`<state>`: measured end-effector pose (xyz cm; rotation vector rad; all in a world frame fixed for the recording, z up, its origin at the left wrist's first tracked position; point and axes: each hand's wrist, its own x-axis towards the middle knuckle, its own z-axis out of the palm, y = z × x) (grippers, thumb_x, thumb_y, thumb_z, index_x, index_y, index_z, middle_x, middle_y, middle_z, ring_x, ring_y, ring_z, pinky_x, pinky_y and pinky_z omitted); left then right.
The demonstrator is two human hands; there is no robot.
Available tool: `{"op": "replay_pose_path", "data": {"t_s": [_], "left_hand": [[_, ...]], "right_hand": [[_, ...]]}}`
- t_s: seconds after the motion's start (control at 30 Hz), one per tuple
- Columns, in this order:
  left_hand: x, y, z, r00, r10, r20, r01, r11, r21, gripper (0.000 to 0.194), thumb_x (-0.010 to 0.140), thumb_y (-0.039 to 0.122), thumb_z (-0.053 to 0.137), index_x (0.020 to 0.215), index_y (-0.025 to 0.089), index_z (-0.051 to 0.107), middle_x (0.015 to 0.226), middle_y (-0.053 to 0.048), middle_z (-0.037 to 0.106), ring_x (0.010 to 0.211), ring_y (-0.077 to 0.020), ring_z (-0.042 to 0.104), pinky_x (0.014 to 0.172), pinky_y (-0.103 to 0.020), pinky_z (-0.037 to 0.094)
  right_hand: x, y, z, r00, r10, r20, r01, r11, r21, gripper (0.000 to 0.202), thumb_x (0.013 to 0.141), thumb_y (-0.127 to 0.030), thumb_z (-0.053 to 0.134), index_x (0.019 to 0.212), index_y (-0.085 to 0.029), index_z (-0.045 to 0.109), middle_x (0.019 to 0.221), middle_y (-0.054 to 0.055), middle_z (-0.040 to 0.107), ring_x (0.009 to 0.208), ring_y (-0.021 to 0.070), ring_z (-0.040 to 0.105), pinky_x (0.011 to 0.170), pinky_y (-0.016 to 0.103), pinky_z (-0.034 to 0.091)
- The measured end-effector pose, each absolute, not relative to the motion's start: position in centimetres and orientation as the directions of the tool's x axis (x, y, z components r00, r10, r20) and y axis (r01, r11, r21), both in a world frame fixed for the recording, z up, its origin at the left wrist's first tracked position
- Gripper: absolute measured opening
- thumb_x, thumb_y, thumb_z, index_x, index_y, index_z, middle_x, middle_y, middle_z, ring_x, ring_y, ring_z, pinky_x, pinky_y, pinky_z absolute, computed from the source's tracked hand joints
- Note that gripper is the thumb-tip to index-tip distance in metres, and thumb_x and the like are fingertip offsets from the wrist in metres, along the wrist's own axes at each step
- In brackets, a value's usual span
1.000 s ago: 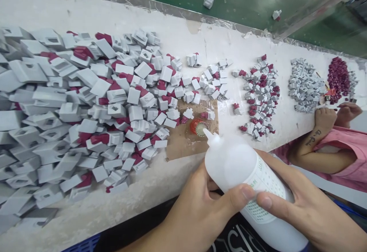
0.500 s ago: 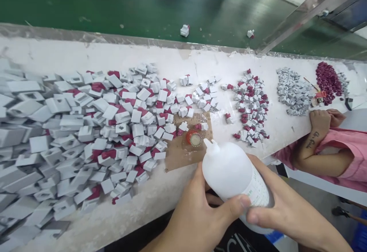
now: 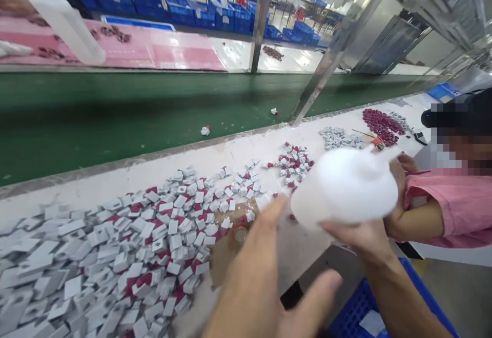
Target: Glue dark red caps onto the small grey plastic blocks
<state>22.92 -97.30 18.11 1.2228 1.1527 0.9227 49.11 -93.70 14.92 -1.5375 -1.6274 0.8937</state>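
My right hand (image 3: 363, 238) is closed round a white plastic squeeze bottle (image 3: 338, 189), raised above the white table and tilted so its nozzle points to the right. The bottle is blurred by motion. Apart from it, on the left, my left hand (image 3: 261, 281) has its fingers and thumb spread, holding nothing. Beyond that hand, a small round orange-rimmed dish (image 3: 239, 234) stands on a piece of brown cardboard (image 3: 223, 261), partly hidden by the fingers. A large heap of grey and dark red small parts (image 3: 126, 246) spreads over the table to the left.
A green conveyor belt (image 3: 154, 107) runs behind the table, carrying two small parts. A metal post (image 3: 315, 92) rises at its edge. Along the table, a person in a pink sleeve (image 3: 426, 199) sits near piles of dark red pieces (image 3: 382, 125). A blue crate (image 3: 353, 307) is below.
My left hand has let go of the bottle and opened. My right hand has lifted and tipped it rightward. The view has swung up, showing the far side of the belt.
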Motion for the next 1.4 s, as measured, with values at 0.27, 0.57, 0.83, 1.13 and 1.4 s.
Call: {"op": "replay_pose_path", "data": {"t_s": [0.27,0.57,0.83,1.13,1.4], "left_hand": [[14.7,-82.0,19.7,-0.068,0.985,-0.159,0.855,0.14,0.499,0.055,0.108,0.027,0.062,0.161,0.011,0.061,0.164,-0.026,0.065,0.152,-0.0465,0.063,0.126,-0.055,0.051],[10.0,-73.0,14.3,-0.332,0.931,-0.149,0.831,0.364,0.421,0.047,0.111,0.039,0.081,0.153,0.02,0.07,0.16,-0.015,0.068,0.141,-0.0354,0.07,0.117,-0.061,0.062],[10.1,-71.7,14.6,-0.28,0.942,-0.185,0.684,0.331,0.651,0.022,0.108,0.031,0.08,0.123,0.016,0.077,0.135,-0.016,0.079,0.126,-0.0335,0.076,0.112,-0.055,0.063],[15.4,-89.4,18.9,-0.027,0.934,-0.356,0.046,0.357,0.933,0.033,0.092,0.048,0.095,0.103,0.021,0.08,0.105,-0.008,0.084,0.094,-0.0224,0.078,0.084,-0.035,0.059],[21.6,-97.8,16.8,-0.033,0.86,-0.509,-0.53,0.417,0.738,0.061,0.071,0.06,0.113,0.094,0.018,0.074,0.084,-0.002,0.074,0.079,-0.0135,0.066,0.076,-0.027,0.06]], "right_hand": [[51.3,-74.6,13.9,0.402,0.793,0.458,0.154,0.434,-0.887,0.12,0.049,-0.055,0.105,0.155,-0.033,0.054,0.154,0.011,0.07,0.142,0.0352,0.071,0.123,0.055,0.059],[54.4,-67.5,8.9,0.498,0.761,0.415,0.118,0.414,-0.902,0.106,0.043,-0.049,0.103,0.134,-0.033,0.051,0.153,0.009,0.067,0.138,0.03,0.067,0.12,0.054,0.058],[54.0,-67.3,7.7,0.486,0.82,0.301,0.13,0.273,-0.953,0.101,0.049,-0.051,0.102,0.135,-0.031,0.053,0.146,0.009,0.074,0.135,0.0296,0.074,0.122,0.052,0.06],[48.7,-83.1,13.2,0.438,0.847,0.302,0.284,0.188,-0.94,0.074,0.07,-0.038,0.11,0.133,-0.035,0.072,0.142,0.016,0.076,0.145,0.045,0.071,0.127,0.065,0.057],[39.0,-94.8,13.4,-0.371,0.821,0.433,0.241,0.536,-0.809,0.03,0.106,-0.013,0.08,0.13,-0.03,0.085,0.119,0.003,0.089,0.105,0.0204,0.088,0.097,0.026,0.074]]}}
